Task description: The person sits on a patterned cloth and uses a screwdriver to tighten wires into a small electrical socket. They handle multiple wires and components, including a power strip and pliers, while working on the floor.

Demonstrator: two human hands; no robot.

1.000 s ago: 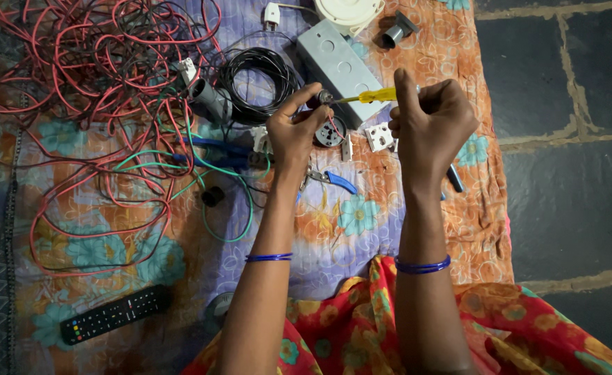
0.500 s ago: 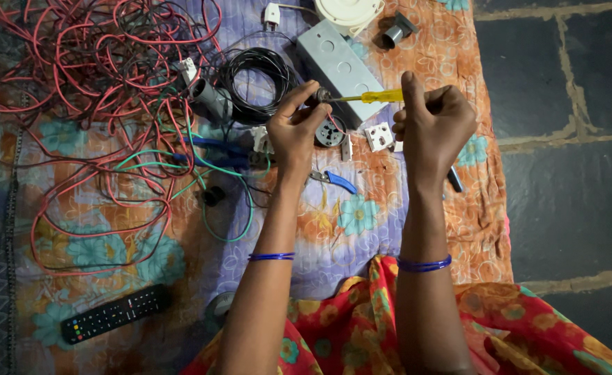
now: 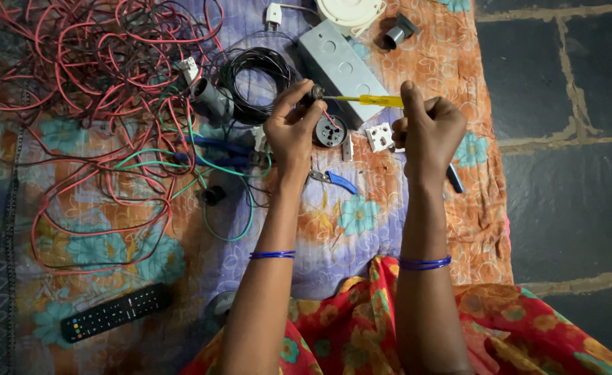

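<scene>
here, on the floral cloth [image 3: 361,215]: person seated, both arms raised over the spread. left hand [image 3: 293,132] pinches a small dark round fitting [image 3: 316,92] between thumb and fingertips, closed snug on it, held just above the cloth. right hand [image 3: 427,128] is a tight fist around the handle of a yellow screwdriver [image 3: 370,100]; thumb up, shaft running level toward the fitting, tip touching it or just inside, too small to tell which.

landmark: grey metal box [image 3: 340,59], lying flat beyond the hands. fitting and screwdriver hover just in front of it. left of the box, a black cable coil [image 3: 254,76]; further left, a big tangle of red wire [image 3: 90,83]. just below the box, between the hands, a round black part [image 3: 331,130] and a white socket piece [image 3: 379,137]. blue-handled pliers [image 3: 333,180] nearer the person. well away, far corner from the box, a black remote control [image 3: 115,311].

judgement: the step in hand looks like driving or loosening a small screw in the fitting. next move would call for keeping the tip seated, the left pinch firm against the twist, turning from the right wrist. slip risk seems real; the part is tiny.
</scene>
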